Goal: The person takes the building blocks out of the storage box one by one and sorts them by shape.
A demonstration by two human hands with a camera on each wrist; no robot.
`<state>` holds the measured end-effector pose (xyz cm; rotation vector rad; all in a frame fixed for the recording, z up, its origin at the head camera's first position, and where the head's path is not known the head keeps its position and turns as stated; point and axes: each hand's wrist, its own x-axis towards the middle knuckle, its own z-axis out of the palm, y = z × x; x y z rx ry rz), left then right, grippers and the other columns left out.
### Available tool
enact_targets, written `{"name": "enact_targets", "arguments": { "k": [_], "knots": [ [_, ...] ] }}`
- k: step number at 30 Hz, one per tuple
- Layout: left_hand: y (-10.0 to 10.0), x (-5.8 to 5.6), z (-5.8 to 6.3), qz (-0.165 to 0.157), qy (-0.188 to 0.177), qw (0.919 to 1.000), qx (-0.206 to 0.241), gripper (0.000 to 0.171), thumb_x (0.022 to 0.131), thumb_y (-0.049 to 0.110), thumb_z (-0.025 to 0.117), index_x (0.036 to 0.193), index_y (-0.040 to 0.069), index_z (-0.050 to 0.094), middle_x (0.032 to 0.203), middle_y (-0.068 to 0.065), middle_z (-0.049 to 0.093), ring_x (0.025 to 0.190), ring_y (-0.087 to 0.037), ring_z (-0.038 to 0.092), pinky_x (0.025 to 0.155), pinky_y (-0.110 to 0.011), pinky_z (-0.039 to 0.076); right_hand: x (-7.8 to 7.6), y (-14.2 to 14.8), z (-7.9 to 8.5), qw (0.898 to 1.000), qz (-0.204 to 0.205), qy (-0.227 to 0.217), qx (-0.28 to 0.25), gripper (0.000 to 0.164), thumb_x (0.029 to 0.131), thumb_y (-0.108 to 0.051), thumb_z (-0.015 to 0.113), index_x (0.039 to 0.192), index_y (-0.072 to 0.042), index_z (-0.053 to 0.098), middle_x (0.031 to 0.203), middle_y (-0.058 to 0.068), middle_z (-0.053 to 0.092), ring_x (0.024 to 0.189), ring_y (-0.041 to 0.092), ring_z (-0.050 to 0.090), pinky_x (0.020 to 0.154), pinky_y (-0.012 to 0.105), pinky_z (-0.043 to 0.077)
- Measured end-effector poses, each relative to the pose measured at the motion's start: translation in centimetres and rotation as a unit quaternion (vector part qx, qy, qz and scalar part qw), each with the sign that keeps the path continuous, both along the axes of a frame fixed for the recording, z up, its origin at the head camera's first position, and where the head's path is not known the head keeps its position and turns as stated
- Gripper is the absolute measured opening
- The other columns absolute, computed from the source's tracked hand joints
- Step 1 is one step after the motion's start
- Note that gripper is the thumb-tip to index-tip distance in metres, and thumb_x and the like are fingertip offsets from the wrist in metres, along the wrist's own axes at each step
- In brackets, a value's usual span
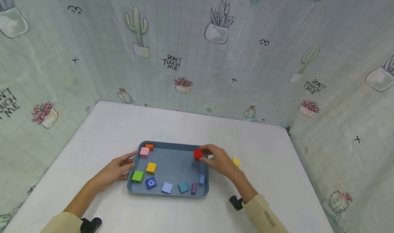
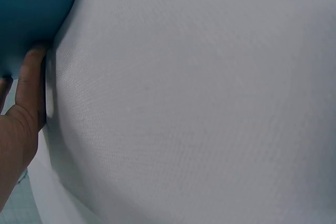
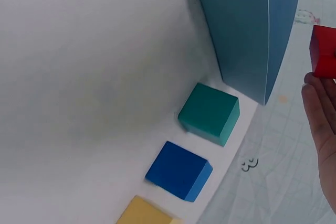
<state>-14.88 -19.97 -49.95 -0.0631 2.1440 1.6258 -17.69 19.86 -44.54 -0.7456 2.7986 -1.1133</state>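
The blue-grey tray [image 1: 172,158] lies on the table, with several coloured blocks in it. My left hand [image 1: 115,169] rests against its left rim, fingers [image 2: 30,85] fairly straight along the outer wall. Over the tray's right end, my right hand [image 1: 219,160] pinches a red block [image 1: 198,154] between thumb and fingers; the block [image 3: 325,51] also shows in the right wrist view. Along the tray's left side are an orange block [image 1: 149,147], a pink one [image 1: 144,152], a yellow one [image 1: 151,168] and a green one [image 1: 138,176].
A blue block marked G [image 1: 151,182], a light-blue one [image 1: 167,188], a teal one [image 1: 183,187] and a purple one [image 1: 194,188] line the tray's near side. Outside it, green [image 3: 210,114], blue [image 3: 178,171] and yellow [image 3: 147,213] blocks stand on the table.
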Motion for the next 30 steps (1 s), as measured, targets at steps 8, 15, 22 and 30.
{"name": "enact_targets", "arguments": {
  "k": [8,15,22,30],
  "knots": [
    [-0.1,-0.4,0.2,-0.006,0.002,1.0000,-0.003,0.064,0.095,0.023,0.055,0.150,0.014,0.024,0.138,-0.027,0.033,0.119,-0.041,0.045,0.084,-0.040,0.052,-0.3,2.2,0.0,0.998,-0.032,0.045,-0.016,0.044,0.080,-0.011,0.075,0.120,-0.009,0.058,0.112,0.003,0.064,0.099,0.021,0.063,0.085,0.036,0.052],
    [-0.2,-0.4,0.1,-0.006,-0.003,1.0000,-0.002,0.065,0.095,0.022,0.056,0.151,0.014,0.023,0.138,-0.027,0.032,0.120,-0.042,0.043,0.085,-0.040,0.051,0.1,4.2,-0.1,0.998,-0.062,0.024,-0.016,0.041,0.083,-0.012,0.073,0.121,-0.008,0.058,0.115,0.004,0.062,0.103,0.021,0.062,0.085,0.037,0.051],
    [-0.3,-0.6,0.1,-0.009,-0.005,1.0000,-0.001,0.065,0.095,0.023,0.055,0.151,0.015,0.022,0.139,-0.027,0.030,0.122,-0.043,0.041,0.086,-0.041,0.051,0.0,5.9,0.4,0.995,-0.094,0.019,-0.002,0.043,0.084,-0.015,0.072,0.123,-0.008,0.056,0.118,0.006,0.061,0.107,0.021,0.060,0.088,0.035,0.050],
    [-0.4,-0.6,-0.3,-0.010,-0.009,0.9999,0.002,0.067,0.095,0.024,0.056,0.151,0.015,0.022,0.139,-0.027,0.030,0.123,-0.044,0.040,0.086,-0.042,0.050,0.1,8.2,0.5,0.993,-0.114,0.005,0.010,0.042,0.085,-0.015,0.070,0.124,-0.009,0.056,0.118,0.006,0.061,0.108,0.021,0.059,0.088,0.035,0.050]
  ]
}}
